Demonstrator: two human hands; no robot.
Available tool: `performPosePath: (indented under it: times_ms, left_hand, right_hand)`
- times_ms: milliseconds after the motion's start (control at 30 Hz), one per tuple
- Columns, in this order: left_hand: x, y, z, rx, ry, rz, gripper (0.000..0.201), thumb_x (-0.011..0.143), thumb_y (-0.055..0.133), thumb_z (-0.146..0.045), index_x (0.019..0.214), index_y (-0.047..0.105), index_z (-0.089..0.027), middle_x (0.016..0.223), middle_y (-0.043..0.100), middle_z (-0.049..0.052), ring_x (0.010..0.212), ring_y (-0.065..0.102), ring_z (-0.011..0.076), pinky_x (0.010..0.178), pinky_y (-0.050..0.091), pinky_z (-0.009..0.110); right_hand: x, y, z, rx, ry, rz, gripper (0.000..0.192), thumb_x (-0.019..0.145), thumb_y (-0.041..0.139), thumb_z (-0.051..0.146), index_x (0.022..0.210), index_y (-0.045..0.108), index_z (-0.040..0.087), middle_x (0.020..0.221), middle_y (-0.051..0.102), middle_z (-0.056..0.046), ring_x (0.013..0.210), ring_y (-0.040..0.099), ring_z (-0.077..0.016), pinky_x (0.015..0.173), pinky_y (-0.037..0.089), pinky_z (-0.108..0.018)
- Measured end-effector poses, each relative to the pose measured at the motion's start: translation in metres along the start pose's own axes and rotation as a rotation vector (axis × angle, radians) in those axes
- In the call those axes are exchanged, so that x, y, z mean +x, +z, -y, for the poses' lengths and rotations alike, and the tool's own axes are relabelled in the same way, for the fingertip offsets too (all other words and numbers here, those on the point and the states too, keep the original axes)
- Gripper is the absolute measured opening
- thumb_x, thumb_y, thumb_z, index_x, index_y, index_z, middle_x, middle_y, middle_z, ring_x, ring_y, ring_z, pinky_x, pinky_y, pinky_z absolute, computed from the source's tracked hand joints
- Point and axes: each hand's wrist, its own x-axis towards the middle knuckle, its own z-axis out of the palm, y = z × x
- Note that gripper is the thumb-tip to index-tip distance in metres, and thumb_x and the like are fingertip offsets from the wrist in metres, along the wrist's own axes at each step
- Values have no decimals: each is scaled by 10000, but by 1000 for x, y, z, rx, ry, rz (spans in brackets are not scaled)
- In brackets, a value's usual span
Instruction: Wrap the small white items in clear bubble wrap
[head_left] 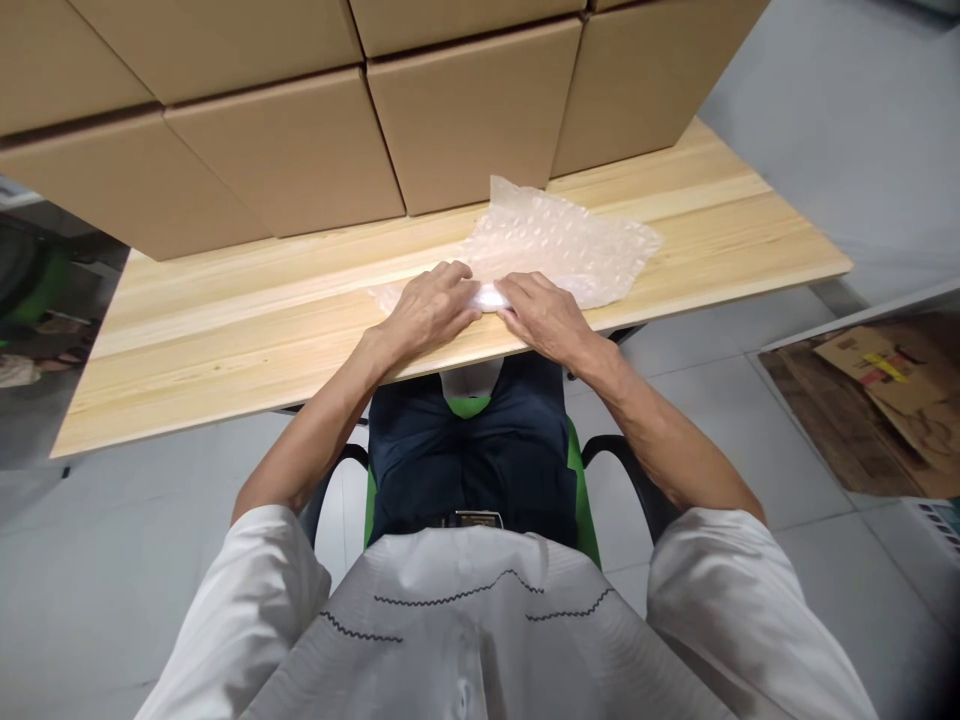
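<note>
Left hand (429, 308) and right hand (544, 315) pressing bubble wrap's (559, 245) near edge, apparently pinching a fold.

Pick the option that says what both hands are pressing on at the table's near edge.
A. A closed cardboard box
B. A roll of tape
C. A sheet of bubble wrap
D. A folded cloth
C: the left hand and right hand meet on a clear, bubbled sheet of bubble wrap lying on the wooden table, in front of the cardboard boxes.

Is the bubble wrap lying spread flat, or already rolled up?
Partly rolled: the bubble wrap lies spread beyond both hands, its near edge bunched under the left hand and right hand.
</note>
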Motion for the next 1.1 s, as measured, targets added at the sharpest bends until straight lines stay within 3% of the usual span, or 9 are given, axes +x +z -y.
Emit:
performPosePath:
  times_ms: [167,400,600,800,933,1100]
  left_hand:
    - [3,6,2,55,34,-7,360,1135,626,-451,1280,806,-176,1353,750,231,1259,693,426,1094,579,604]
    - [-1,-3,-7,42,7,-8,433,1201,516,-464,1385,764,-160,1255,796,207,1213,723,380,1080,580,523]
    - [5,-20,-10,-2,-13,65,379,1190,458,-394,1138,766,-177,1127,805,164,1045,726,314,955,547,427]
    - [22,-35,-3,-138,-133,169,433,1173,486,-459,856,649,-213,807,679,46,706,545,191,734,422,352]
    - [26,-37,2,-227,-240,157,367,1111,553,-380,796,636,-210,745,645,13,674,519,161,682,379,326]
    - [28,-33,17,-211,-336,154,262,1066,596,-318,868,723,-203,811,720,33,699,565,169,707,413,326]
  right_hand:
    - [-2,-1,-1,17,27,21,480,1131,559,253,1578,694,145,1518,771,-243,1389,678,-446,1182,578,-592]
    - [-6,-3,-9,-77,31,-13,455,1208,517,351,1564,692,128,1419,825,-248,1301,742,-411,1089,588,-516]
    - [-3,-21,-20,-70,51,36,385,1206,527,393,1439,753,186,1378,859,-200,1244,766,-375,978,554,-449]
    - [20,-44,-29,-10,159,161,413,1204,476,406,1252,839,217,1245,896,-133,1093,794,-340,913,500,-418]
    - [37,-46,-37,-93,230,218,439,1203,473,384,1049,850,221,1077,878,-140,1019,784,-345,904,461,-435]
    - [49,-43,-40,-151,269,245,376,1189,565,379,1077,859,174,1047,851,-187,1092,788,-394,985,450,-490]
